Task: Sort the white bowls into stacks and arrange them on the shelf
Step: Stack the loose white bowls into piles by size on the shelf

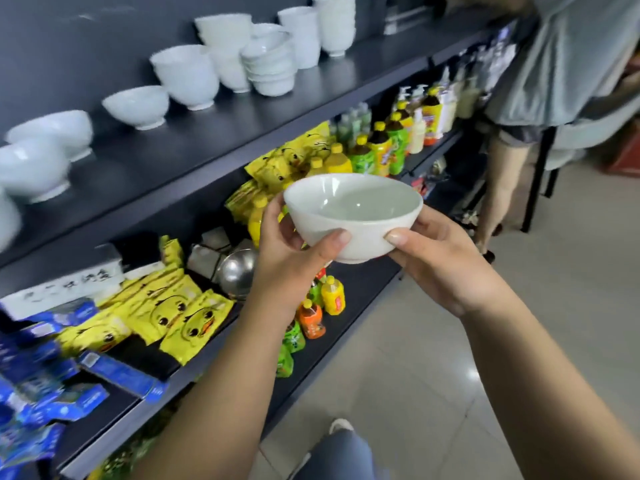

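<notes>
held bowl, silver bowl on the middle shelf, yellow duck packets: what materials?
The held bowl looks like glazed ceramic or porcelain: glossy white, soft highlights inside; melamine not ruled out. The silver bowl is likely stainless steel: bright, mirror-like reflections. The yellow duck packets look like thin printed plastic film: shiny and creased.

1. The white bowls (pixel 34 168) at the left end of the top shelf (pixel 207 147) are blurry. The picture's edge cuts the last one.
2. The fingers of the left hand (pixel 287 258) and the right hand (pixel 440 265) are mostly hidden behind the held bowl (pixel 349 233).
3. The writing on the white sign (pixel 62 285) is too blurry to read.
4. The blue packets (pixel 45 393) are blurry and cut off at the left edge.
5. The left wrist hides part of the steel bowl (pixel 235 271).
6. The other person (pixel 571 64) is cut off at the top and right.
</notes>
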Action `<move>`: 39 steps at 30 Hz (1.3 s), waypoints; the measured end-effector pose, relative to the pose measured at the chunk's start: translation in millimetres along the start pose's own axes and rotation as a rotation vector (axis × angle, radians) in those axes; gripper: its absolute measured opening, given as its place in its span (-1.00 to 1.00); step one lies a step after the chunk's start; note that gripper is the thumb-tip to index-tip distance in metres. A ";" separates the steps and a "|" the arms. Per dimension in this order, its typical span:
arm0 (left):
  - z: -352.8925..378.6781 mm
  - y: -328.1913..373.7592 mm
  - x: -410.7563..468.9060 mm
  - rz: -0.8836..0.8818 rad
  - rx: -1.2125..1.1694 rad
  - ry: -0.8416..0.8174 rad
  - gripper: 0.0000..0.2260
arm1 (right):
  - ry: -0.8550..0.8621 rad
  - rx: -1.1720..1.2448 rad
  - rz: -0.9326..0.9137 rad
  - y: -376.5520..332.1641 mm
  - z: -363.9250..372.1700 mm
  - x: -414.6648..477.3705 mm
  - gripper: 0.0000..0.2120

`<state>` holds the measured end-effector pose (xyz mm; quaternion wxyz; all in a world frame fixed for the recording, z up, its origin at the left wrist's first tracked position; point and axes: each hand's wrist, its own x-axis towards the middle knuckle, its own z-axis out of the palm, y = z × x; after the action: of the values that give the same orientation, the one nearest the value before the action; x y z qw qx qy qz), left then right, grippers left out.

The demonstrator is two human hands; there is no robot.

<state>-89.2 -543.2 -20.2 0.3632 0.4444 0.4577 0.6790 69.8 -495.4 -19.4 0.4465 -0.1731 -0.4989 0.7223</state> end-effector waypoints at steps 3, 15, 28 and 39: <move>48.4 -24.8 29.0 -0.035 -0.013 -0.113 -0.02 | 0.073 -0.004 -0.047 -14.5 -49.4 0.6 -0.34; 228.8 -116.5 218.9 -0.068 -0.069 -0.361 -0.27 | 0.214 -0.181 -0.093 -112.5 -248.0 114.4 -0.34; 295.1 -153.1 386.0 -0.038 -0.051 -0.195 -0.21 | 0.072 -0.259 -0.061 -153.4 -373.9 288.2 -0.42; 308.0 -152.5 514.7 0.049 0.174 0.149 -0.19 | -0.269 -0.214 0.023 -167.3 -438.5 488.9 -0.31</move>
<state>36.8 60.5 32.5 0.2715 0.4336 0.5296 0.6766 189.2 169.9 28.7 0.3464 -0.1273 -0.6262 0.6868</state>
